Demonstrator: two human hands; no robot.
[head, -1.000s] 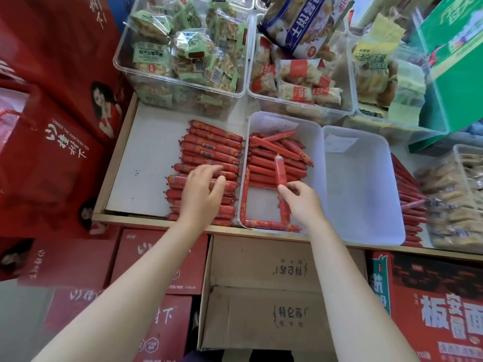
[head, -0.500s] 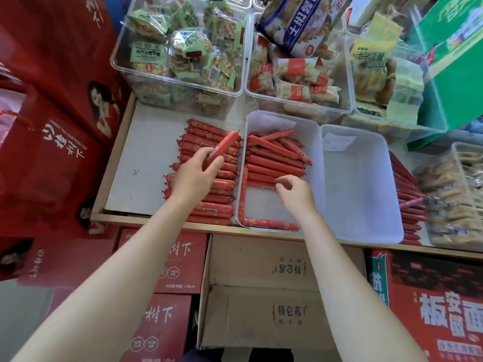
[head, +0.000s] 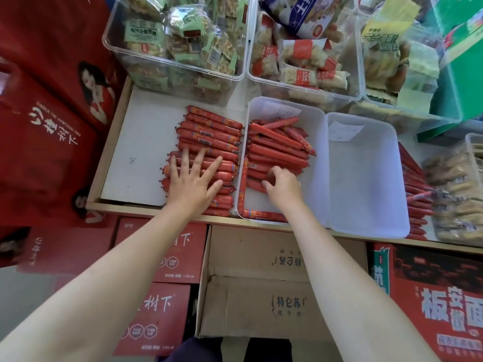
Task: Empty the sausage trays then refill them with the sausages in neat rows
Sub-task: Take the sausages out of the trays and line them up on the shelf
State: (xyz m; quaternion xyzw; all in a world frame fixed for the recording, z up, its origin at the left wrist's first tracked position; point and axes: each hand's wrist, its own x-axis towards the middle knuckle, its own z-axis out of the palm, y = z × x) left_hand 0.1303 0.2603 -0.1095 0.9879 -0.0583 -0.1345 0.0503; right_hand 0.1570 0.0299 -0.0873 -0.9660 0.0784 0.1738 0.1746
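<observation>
Sausages (head: 211, 131) are wrapped in red, trays (head: 366, 178) are see-through white, cartons (head: 52, 142) are red with white lettering, box (head: 261, 304) plain brown.

Red sausages (head: 209, 142) piled beside two white trays (head: 366, 178) (left one part-filled).

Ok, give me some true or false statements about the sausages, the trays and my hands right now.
1. The left hand lies flat with spread fingers on the loose pile of red wrapped sausages on the white shelf board. True.
2. The right-hand white plastic tray is full of sausages. False: it holds none.
3. The right hand reaches into the left white plastic tray. True.
4. The left tray is empty. False: sausages lie in it.
</observation>
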